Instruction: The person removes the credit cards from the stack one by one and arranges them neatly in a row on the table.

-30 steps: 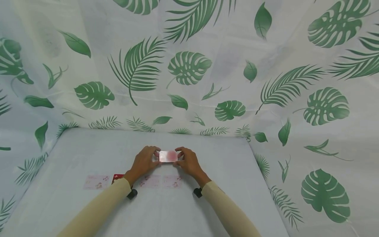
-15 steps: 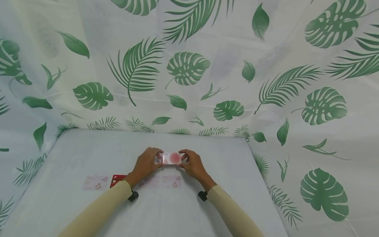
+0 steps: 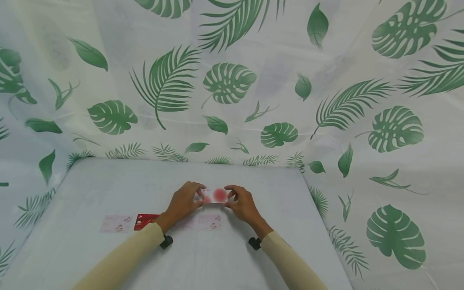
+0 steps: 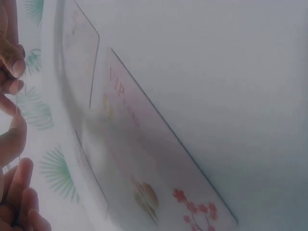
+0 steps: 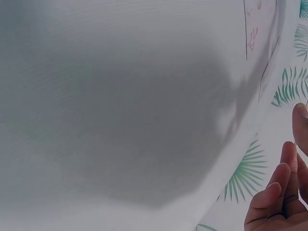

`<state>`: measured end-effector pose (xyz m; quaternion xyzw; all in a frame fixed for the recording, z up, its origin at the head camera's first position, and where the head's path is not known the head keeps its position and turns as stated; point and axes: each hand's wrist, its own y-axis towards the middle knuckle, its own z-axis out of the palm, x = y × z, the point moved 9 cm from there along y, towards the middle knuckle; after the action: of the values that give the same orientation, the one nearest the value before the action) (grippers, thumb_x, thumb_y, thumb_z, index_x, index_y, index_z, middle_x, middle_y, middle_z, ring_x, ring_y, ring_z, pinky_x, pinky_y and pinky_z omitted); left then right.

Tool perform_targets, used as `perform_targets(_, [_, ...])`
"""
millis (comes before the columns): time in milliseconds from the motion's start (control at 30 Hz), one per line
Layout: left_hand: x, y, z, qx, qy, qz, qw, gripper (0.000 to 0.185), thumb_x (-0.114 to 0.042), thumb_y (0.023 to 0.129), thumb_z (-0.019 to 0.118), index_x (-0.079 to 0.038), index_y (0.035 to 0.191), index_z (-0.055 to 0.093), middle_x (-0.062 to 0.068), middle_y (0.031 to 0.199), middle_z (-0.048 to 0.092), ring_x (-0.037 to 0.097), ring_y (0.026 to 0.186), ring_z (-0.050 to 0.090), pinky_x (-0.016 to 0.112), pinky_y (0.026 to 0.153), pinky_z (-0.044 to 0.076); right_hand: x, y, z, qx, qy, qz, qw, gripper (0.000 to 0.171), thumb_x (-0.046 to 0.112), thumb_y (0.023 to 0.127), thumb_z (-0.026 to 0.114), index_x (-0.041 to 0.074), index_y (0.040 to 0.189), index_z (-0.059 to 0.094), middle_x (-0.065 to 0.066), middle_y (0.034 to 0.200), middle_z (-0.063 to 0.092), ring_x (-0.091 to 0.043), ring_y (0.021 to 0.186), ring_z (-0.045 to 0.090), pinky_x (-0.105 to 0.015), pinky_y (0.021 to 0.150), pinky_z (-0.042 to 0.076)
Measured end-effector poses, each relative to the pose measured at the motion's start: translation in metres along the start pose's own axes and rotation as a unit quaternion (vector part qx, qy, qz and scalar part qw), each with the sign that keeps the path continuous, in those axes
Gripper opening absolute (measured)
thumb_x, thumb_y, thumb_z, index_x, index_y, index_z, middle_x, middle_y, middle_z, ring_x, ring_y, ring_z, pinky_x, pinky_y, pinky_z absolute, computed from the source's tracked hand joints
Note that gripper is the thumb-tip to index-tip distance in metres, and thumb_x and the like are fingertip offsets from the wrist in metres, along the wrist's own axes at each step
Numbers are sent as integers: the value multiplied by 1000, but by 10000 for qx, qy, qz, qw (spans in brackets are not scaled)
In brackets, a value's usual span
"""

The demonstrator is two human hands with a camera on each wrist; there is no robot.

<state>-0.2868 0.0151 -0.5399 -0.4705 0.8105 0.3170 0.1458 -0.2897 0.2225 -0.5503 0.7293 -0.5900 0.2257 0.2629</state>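
Leaf-printed sheeting is rising along the far edge and both sides of the white surface. A left sleeve and a right sleeve are extending from the near side toward the far edge. The left hand and the right hand are facing each other over the far half of the surface, slightly right of its middle. Each grip is closing in a pinch on one end of the same white-and-pink card: the left thumb and fingers are holding its left end, the right ones its right end. The card is spanning the gap between the two grips, raised off the surface, its red circle sitting nearer the right grip. In the left wrist view it is showing only as a thin line. Pale pink cards are lying in a row, farther from the far edge than the hands, one extending toward the left edge. Among them a red card is lying partly hidden by the left arm. A small black device is sitting at the left wrist.
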Motion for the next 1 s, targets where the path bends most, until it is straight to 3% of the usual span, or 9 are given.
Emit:
perform_targets(467, [-16,-5,7,76,-130,42,9999,50,-14,80,94,-11,125,71,-2,95,70,13,92,57,34,83,58,-6,-17,-14,-84,43,35,9999,55,6,81,92,15,131,72,-1,98,71,-16,89,57,-30,79,47])
perform_targets(733, [-26,-6,15,242,-249,18,9994,49,-16,83,93,-13,127,70,-2,98,71,17,106,64,41,97,59,-15,-28,-22,-53,48,124,9999,57,7,80,92,18,132,73,3,98,71,-17,89,58,-29,78,47])
perform_targets(933, [-34,-6,20,211,-308,108,9992,48,-15,83,92,-13,126,71,-3,96,69,18,104,64,42,95,59,-23,-35,-26,-5,87,251,9996,57,7,80,93,19,132,73,3,99,72,-16,89,58,-27,76,47])
perform_targets(1000, [-36,-7,22,225,-358,143,9990,48,-14,82,92,-13,126,71,-2,96,69,19,108,66,44,100,58,-27,-37,-27,20,114,337,9994,58,7,80,93,21,133,73,2,99,72,-13,88,57,-25,76,47])
